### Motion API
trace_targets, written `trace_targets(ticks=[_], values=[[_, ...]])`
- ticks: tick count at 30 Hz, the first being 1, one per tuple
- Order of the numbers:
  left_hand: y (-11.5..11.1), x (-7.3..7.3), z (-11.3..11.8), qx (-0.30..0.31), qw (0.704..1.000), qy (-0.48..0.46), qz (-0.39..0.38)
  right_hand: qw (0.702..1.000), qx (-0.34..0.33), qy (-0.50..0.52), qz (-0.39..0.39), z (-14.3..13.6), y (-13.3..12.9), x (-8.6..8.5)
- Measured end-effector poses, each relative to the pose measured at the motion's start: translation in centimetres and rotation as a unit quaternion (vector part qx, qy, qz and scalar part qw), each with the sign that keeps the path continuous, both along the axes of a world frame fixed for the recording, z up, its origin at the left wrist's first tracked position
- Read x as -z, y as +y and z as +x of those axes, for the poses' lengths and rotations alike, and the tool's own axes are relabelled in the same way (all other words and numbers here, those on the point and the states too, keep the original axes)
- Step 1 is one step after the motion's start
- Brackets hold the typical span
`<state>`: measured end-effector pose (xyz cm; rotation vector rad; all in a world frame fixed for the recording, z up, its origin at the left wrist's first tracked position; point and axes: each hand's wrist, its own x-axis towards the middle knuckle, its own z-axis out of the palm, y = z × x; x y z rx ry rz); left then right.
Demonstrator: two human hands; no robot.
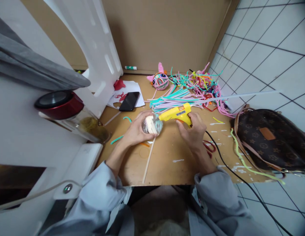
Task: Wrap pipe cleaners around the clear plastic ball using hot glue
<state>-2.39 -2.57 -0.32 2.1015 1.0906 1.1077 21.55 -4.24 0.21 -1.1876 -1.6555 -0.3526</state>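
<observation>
My left hand is closed around a clear round ball with cream pipe cleaner strips across its face. From the ball a pale strip trails down the table toward me. My right hand grips a yellow hot glue gun, whose nozzle points left and meets or nearly meets the ball's upper right side. A long translucent glue stick juts out of the gun's back. Whether glue is coming out cannot be made out.
Behind lie pink and teal pipe cleaners, a tangled pile and a decorated ball with pink ears. A phone rests on paper. A glass bottle stands left, a brown handbag right. Red-handled scissors and a black cord are near my right arm.
</observation>
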Motion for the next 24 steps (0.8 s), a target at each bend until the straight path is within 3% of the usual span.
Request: trace_targets(ticks=[7, 14, 20, 24], values=[[0.0, 0.0, -0.1, -0.014, 1.0, -0.004, -0.017, 0.978, 0.111, 0.087, -0.151, 1.4, 1.8, 1.7], [0.1, 0.1, -0.1, -0.046, 0.999, 0.013, -0.01, 0.927, 0.203, 0.012, -0.316, 3.3, 3.3, 3.7], [0.0, -0.3, 0.1, -0.127, 0.99, -0.039, -0.042, 0.922, 0.249, -0.056, -0.292, 3.8, 3.4, 5.0], [0.2, -0.5, 0.0, -0.193, 0.975, -0.102, -0.046, 0.918, 0.277, -0.126, -0.253, 3.1, 2.7, 3.9]])
